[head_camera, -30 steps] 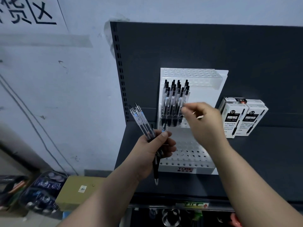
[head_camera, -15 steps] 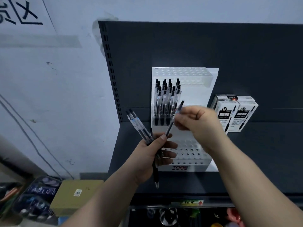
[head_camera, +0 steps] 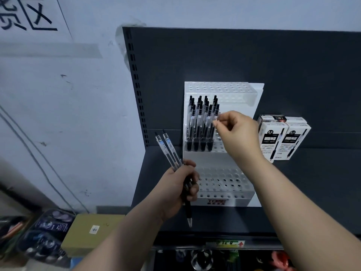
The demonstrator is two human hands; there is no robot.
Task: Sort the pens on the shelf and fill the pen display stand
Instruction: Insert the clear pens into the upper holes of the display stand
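Gripping a small bundle of pens (head_camera: 169, 151) in our left hand (head_camera: 180, 189), we keep them fanned up and to the left, one black tip pointing down below the fist. Our right hand (head_camera: 237, 133) pinches the top of a pen at the right edge of the standing group of pens (head_camera: 202, 124) in the middle tier of the white display stand (head_camera: 224, 192) on the dark shelf (head_camera: 312, 192). Two pen boxes (head_camera: 284, 139) stand just right of the stand.
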